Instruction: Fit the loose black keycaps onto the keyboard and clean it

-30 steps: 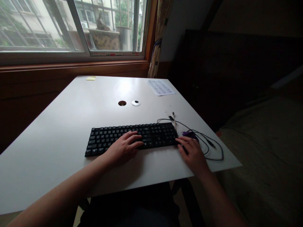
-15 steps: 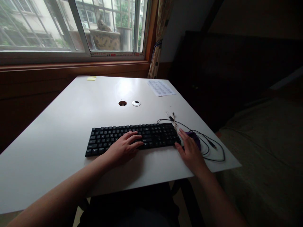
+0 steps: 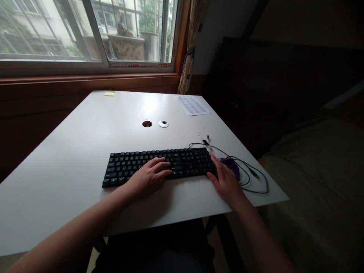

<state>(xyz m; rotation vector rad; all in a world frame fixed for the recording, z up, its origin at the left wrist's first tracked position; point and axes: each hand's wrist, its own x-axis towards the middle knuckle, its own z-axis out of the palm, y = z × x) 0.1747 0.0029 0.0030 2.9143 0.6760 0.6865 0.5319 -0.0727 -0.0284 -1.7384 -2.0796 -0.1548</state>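
A black keyboard (image 3: 125, 167) lies on the white desk (image 3: 71, 144), long side facing me. My left hand (image 3: 151, 176) rests over its middle, fingers apart on the keys and holding nothing. At the keyboard's right end is my right hand (image 3: 226, 181), its fingers extended and the thumb apart, near the front right corner. Just beyond that hand lies a purple item (image 3: 232, 166), partly covered by it. A black cable (image 3: 267, 184) loops on the desk to the right, with a plug among its coils.
Printed sheets (image 3: 193, 105) lie at the back right, a yellow note (image 3: 109, 93) at the back left. A round hole (image 3: 147, 124) and a silver ring (image 3: 163, 124) sit mid-desk. Small thin items (image 3: 209, 143) lie behind the keyboard. Beyond the desk is a window (image 3: 127, 34).
My right hand has shifted slightly left, closer to the keyboard's right end, and more of the purple item shows. My left hand is in the same place.
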